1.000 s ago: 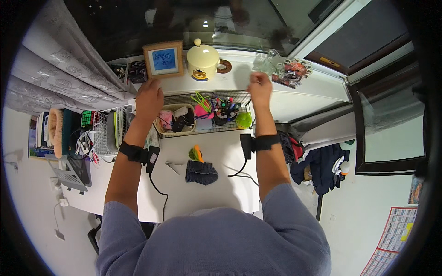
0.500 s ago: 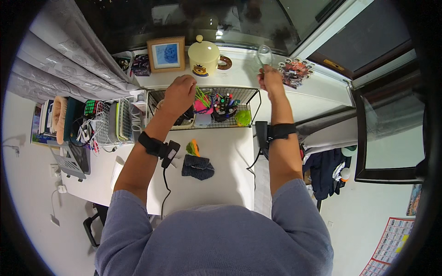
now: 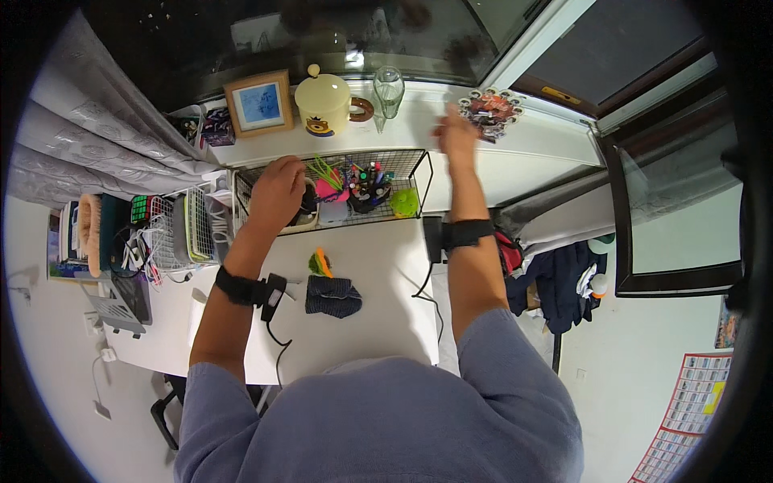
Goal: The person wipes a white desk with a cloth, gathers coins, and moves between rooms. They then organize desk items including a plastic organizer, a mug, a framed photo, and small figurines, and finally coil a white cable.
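My right hand (image 3: 457,135), smeared a little by motion, hangs over the white windowsill (image 3: 427,129) with nothing in it; its fingers look apart. To its left stands a clear glass vessel (image 3: 389,92), beside a cream lidded mug (image 3: 324,103) with a brown ring handle. My left hand (image 3: 276,191) is closed, fingers curled, over the left end of a black wire basket (image 3: 330,225). What is under those fingers, if anything, is hidden. The basket holds several pens (image 3: 372,187), a pink item (image 3: 330,189) and a green ball-like thing (image 3: 404,203).
A framed blue picture (image 3: 259,105) leans left of the mug. Right of my right hand lies a reddish cluster of small items (image 3: 491,113). On the white desk (image 3: 386,322) are a dark striped cloth piece (image 3: 332,297) and an orange-green item (image 3: 320,262). Cables hang from both wrist straps.
The glass vessel has come closer to the mug, and my right hand has let go of it and drawn away. My left hand has lowered a little toward the basket. The view has shifted.
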Available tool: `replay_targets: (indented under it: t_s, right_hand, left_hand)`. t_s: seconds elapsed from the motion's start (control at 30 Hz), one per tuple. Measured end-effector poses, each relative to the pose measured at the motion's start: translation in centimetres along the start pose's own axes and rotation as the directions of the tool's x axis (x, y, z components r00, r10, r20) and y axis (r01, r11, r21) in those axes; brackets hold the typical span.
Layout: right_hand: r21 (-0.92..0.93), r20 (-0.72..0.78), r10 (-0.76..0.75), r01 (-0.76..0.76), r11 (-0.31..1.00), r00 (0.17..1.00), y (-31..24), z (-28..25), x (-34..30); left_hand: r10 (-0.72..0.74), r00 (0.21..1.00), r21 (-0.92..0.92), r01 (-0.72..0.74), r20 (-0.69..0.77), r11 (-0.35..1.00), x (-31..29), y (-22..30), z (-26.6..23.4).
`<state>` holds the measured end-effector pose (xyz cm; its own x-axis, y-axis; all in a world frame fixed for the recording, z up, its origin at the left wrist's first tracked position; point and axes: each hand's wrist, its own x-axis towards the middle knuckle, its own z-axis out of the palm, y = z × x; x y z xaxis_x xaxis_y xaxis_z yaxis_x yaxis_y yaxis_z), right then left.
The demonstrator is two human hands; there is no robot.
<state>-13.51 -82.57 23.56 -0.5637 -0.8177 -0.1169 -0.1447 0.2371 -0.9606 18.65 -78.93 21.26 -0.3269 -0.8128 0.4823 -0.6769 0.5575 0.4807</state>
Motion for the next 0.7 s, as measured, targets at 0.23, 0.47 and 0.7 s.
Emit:
replay_targets:
  t_s: [0.23, 0.47, 0.7]
  right_hand:
    - [0.032, -0.142, -0.197, 0.203, 0.979, 0.97, 7.3, -12.5, 9.7]
    - [0.198, 0.244, -0.19, 0.143, 0.97, 0.951, 6.0, -6.9, 10.1]
    - [0.143, 0.347, -0.15, 0.106, 0.984, 0.926, 5.4, -4.4, 10.3]
  left_hand:
    - [-0.089, 0.996, -0.054, 0.088, -0.014, 0.995, -3.3, 2.3, -2.3]
    - [-0.139, 0.99, -0.033, 0.138, -0.029, 0.99, -5.8, 3.4, -1.7]
    - [-0.132, 0.991, -0.018, 0.131, -0.025, 0.991, -6.8, 3.8, -2.3]
